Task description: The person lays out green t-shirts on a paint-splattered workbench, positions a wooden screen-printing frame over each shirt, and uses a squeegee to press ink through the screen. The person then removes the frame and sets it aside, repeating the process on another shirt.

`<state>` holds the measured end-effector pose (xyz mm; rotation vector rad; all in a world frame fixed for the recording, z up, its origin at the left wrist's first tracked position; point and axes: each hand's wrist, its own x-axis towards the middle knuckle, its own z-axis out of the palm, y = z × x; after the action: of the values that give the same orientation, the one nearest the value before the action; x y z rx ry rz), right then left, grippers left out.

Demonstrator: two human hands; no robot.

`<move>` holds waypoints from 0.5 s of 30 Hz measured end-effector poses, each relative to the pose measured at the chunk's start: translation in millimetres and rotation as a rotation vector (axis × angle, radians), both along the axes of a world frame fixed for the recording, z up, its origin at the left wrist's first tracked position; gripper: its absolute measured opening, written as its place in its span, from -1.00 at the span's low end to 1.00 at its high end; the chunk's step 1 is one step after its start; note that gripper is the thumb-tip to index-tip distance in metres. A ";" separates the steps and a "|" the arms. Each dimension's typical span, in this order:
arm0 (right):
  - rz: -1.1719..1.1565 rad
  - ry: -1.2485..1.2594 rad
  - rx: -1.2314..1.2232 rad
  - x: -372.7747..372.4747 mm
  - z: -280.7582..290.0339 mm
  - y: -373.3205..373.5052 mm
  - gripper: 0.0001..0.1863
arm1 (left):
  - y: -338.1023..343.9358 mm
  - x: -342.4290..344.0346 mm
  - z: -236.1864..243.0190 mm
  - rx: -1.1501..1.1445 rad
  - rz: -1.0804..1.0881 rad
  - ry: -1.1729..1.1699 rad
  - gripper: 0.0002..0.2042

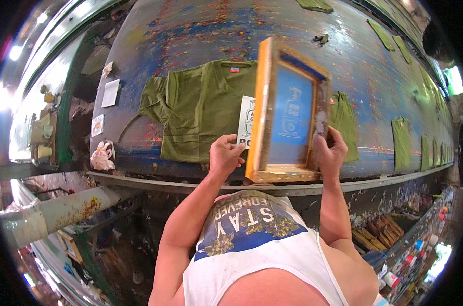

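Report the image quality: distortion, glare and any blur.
Head view: fisheye distortion bows the table's near edge, with black corners around the picture; head view: bright patches at the left and right sides are washed out by glare; head view: the wooden frame looks slightly smeared, perhaps from motion.

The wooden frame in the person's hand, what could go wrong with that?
The wooden frame is tilted in the right hand, so it might slip and fall. Its edge is right by the white printed sheet, so it could bump or crease it. A green shirt lies under there on a colour-spotted table; any wet spots might smudge it.
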<state>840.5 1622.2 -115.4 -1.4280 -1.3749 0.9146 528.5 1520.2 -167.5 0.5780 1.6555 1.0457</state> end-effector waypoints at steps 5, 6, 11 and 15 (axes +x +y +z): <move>0.018 -0.364 0.109 -31.3 -18.2 -11.0 -0.59 | -12.5 -20.9 0.4 0.080 -0.053 0.498 -0.69; 0.028 -0.390 0.111 -37.0 -23.4 -13.6 -0.59 | -15.4 -24.3 4.1 0.135 0.049 0.346 -0.70; 0.042 -0.445 0.132 -57.1 -43.1 -24.1 -0.55 | -15.1 -30.7 15.2 0.311 0.118 0.031 -0.66; 0.021 -0.426 0.111 -62.6 -48.9 -24.1 -0.52 | -10.7 -19.6 5.2 0.321 0.000 0.387 -0.48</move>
<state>778.0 1598.2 -164.3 -1.5818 -1.7260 0.5519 508.9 1509.5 -162.3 1.0446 1.8261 1.2694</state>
